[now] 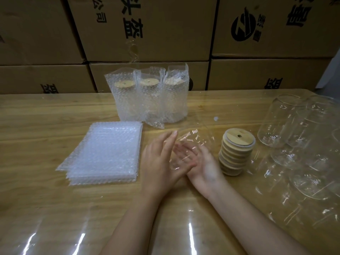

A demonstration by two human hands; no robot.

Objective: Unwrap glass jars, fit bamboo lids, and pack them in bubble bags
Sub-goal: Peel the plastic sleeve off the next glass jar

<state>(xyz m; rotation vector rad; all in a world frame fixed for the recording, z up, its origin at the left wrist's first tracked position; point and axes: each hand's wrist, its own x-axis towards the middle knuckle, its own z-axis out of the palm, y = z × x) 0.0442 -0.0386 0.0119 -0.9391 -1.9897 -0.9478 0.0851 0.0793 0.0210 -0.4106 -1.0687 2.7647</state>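
Observation:
A clear glass jar lies tilted between my two hands at the middle of the table. My left hand presses its near left side with straight fingers. My right hand lies palm up beneath it, and its fingers show through the glass. Just right of my hands stands a stack of several bamboo lids, each with a small hole. A flat pile of bubble bags lies to the left. Three lidded jars in bubble bags stand upright behind.
Several clear glass jars in thin plastic wrap crowd the right side of the wooden table. Stacked cardboard boxes form a wall along the table's far edge. A clear film covers the tabletop.

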